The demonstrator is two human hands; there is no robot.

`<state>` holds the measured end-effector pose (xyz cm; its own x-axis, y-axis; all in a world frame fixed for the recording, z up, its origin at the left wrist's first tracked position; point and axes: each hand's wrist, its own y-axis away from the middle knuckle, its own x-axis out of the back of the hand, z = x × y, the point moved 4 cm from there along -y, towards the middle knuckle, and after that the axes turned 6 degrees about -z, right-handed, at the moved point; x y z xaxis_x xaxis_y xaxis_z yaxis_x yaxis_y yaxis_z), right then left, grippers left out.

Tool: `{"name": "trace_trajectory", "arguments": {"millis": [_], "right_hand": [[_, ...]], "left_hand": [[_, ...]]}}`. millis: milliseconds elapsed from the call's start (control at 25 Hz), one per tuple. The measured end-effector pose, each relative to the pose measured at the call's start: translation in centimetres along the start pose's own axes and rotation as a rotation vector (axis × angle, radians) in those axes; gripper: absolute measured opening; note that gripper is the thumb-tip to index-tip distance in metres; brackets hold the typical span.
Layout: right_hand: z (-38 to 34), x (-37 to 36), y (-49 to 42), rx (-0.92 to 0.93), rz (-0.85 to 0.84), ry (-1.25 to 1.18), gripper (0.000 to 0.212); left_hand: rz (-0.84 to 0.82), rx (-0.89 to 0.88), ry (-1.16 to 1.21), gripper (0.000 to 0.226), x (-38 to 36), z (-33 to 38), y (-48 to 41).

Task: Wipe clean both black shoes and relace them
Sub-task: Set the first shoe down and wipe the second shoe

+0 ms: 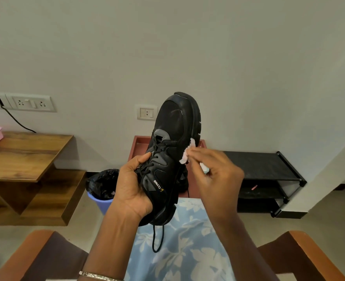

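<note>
Left hand [133,185] gripping black shoe [173,126], right hand [218,175] pinching cloth [186,153] — seemingly against its side

The shoe [175,126] is black with grey panels, black laces [156,151] and small white and yellow lettering. The cloth [186,153] is pale pink. The garment [188,252] is light blue with white flowers. The bin [102,204] is lilac-blue and its bag [104,183] black. The table [25,157] is brown wood grain, and the rack [258,165] is black.
</note>
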<state>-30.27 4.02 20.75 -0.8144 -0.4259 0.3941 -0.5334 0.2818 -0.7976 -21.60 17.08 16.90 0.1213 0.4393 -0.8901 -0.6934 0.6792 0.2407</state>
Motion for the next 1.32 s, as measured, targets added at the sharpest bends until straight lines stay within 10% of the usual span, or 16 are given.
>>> {"name": "trace_trajectory", "arguments": {"millis": [1320], "right_hand": [[-2.3,0.9,-3.0,0.08,0.112,0.081,0.016]], "left_hand": [[0.002,-0.051,-0.111,0.022,-1.1,0.1,0.9]]}}
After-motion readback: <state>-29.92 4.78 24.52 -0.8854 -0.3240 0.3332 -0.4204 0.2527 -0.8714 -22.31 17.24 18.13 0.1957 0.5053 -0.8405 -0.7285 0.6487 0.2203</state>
